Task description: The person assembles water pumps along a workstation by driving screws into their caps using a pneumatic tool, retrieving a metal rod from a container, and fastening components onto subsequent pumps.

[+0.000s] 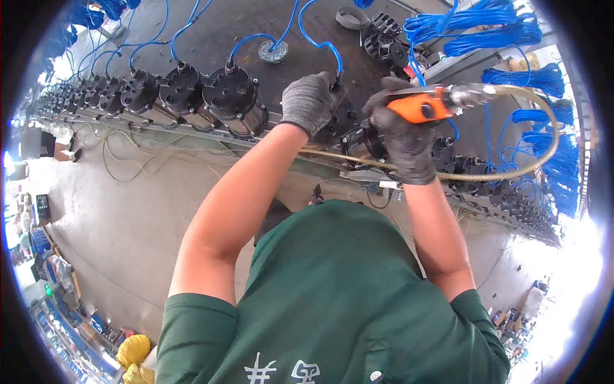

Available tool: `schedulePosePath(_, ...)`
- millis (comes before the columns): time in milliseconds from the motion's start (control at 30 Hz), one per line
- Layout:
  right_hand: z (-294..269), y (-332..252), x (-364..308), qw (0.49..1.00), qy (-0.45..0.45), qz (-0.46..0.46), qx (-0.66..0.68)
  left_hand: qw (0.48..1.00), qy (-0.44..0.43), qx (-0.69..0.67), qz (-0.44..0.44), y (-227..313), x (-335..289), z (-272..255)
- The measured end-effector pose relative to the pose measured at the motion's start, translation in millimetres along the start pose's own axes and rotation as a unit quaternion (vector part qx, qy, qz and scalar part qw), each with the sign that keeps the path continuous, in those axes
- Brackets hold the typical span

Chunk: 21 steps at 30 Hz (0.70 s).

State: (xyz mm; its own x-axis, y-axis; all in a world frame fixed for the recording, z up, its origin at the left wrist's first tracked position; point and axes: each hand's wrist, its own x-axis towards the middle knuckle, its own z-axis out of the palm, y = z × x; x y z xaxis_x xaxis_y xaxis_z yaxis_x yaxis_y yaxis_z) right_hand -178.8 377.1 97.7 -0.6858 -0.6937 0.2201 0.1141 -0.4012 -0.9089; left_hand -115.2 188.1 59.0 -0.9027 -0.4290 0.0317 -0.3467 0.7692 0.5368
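My left hand point(308, 104), in a grey work glove, is closed round the lower end of a blue cable point(329, 46) above the dark workbench. Its fingertips hide most of what lies under them. In my right hand point(409, 148), gloved in darker grey, is an orange air tool point(417, 108), gripped from below. A metal coupling point(473, 95) joins it to a translucent yellowish hose point(555, 131) that loops back under my right wrist. Just left of my left hand lies a black-capped cylindrical motor point(234, 96) with a blue cable rising from its cap. Another black-capped unit point(373, 142) is partly hidden beside my right hand.
More motors point(139, 91) line the bench edge to the left, and others point(495, 189) continue rightward. A small round dish point(273, 52), a grey ring point(352, 18) and black parts point(385, 40) lie farther back. Coiled blue cables point(464, 25) hang at the right.
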Motion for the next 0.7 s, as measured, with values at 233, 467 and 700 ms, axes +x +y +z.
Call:
schedulePosePath(233,40.0,-30.7,58.8,0.996,0.078,-0.045,-0.017,0.721,0.043,-0.661,-0.204,-85.1,-6.9,39.2)
schedulePosePath(467,60.7,35.1,75.5,0.977,0.151,-0.033,-0.150,0.535,-0.039,-0.777,-0.330,-162.4,-45.1,106.0)
schedulePosePath(700,87.5,60.9,83.5,0.971,0.153,-0.010,-0.183,0.541,-0.066,-0.794,-0.269,-182.1,-9.5,154.0)
